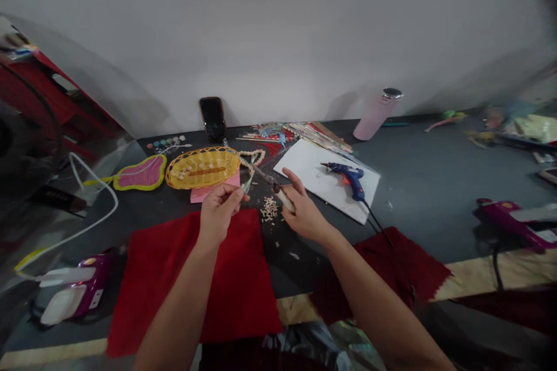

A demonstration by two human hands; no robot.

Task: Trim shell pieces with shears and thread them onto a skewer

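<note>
My left hand (pixel 221 208) is closed in a pinch over the red cloth (pixel 235 266). Between thumb and fingers is a small pale greenish strip (pixel 246 185), too small to name surely. My right hand (pixel 304 208) grips a pale-handled metal tool (pixel 285 199). Its dark narrow end points up and left, close to the strip; whether it is pliers or scissors I cannot tell. Just behind lies a string of cream beads (pixel 257 156). A heap of small pale pieces (pixel 270 208) is spread on the dark table between my hands.
A yellow wicker basket (pixel 203 152) with a few pale pieces stands back left, a phone (pixel 213 119) behind it. A blue glue gun (pixel 348 174) rests on a white board (pixel 313 171), its cord trailing forward. Farther right are a pink bottle (pixel 376 116) and a purple device (pixel 522 220).
</note>
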